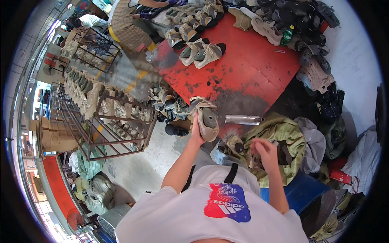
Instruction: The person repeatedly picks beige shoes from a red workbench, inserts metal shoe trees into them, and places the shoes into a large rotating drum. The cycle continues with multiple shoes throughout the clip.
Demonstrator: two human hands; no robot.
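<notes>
Right now the red table (243,69) spreads ahead of me, its near edge my marker. Just below that edge lies the open olive sack (283,137). My left hand (197,131) grips a beige shoe (206,117) at the edge, arm stretched forward. My right hand (265,150), fingers loosely curled and empty, hovers over the sack.

One beige shoe (206,119) in the left hand (196,131); one metal tool (243,119) and one green bottle (287,35) on one red table (243,69). Two metal racks (109,125), perhaps a third behind; racked shoes too crowded to count.
</notes>
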